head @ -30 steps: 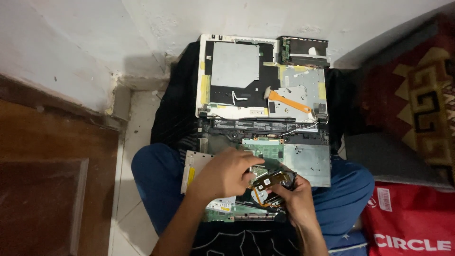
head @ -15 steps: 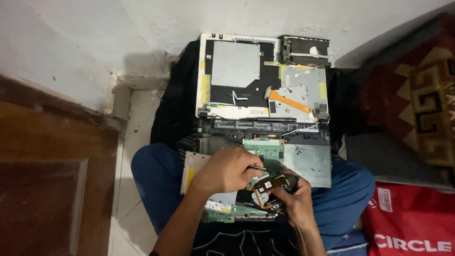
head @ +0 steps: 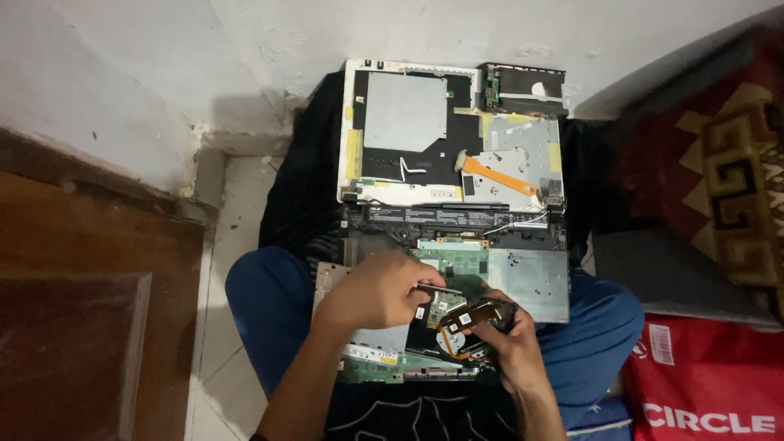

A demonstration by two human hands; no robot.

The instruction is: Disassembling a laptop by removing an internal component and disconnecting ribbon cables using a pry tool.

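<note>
Basically, right hand (head: 510, 343) is pinching a small, light, fragile copper-piped cooling fan part (head: 474, 322) over the near edge of the opened laptop (head: 457, 269), left hand (head: 380, 290) is gripping a thin tool (head: 437, 287) touching it, probably safest held by rigid edges.

Dim, soft overhead light, sharp focus

Your opened laptop chassis (head: 453, 269) lies flat across your lap, its green board bared. At its 5 o'clock corner, the copper heat-pipe and fan assembly (head: 474, 322) is tilted up off the board. A thin metal tool (head: 438, 288) lies level at its 11 o'clock.
</note>
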